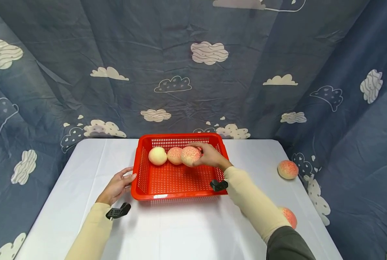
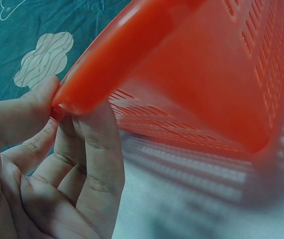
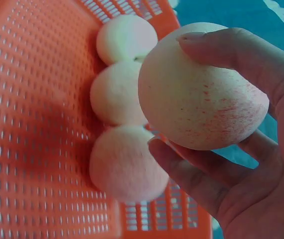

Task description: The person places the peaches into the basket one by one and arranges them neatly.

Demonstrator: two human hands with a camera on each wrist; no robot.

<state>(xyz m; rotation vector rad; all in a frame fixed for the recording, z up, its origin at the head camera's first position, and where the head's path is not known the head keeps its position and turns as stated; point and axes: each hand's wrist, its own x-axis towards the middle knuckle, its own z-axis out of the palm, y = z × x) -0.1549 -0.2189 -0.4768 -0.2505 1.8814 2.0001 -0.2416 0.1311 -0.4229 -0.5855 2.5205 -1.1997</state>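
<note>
A red plastic basket (image 1: 177, 180) stands on the white table. My left hand (image 1: 117, 186) pinches its left rim, thumb on the outside and fingers under the lip, as the left wrist view shows of the hand (image 2: 57, 169) and rim (image 2: 102, 64). Over the basket, my right hand (image 1: 211, 156) grips a pink-speckled peach (image 1: 190, 156). In the right wrist view that hand (image 3: 261, 194) has thumb and fingers around the peach (image 3: 202, 89), above a row of three others (image 3: 127, 164). The head view shows a pale peach (image 1: 157, 156) and a pinker one (image 1: 175, 155); the third is hidden.
One peach (image 1: 288, 169) lies near the table's right edge, and another (image 1: 289, 217) nearer me is partly covered by my right sleeve. A dark cloth with cloud prints (image 1: 174, 54) hangs behind and beside the white table (image 1: 167, 231).
</note>
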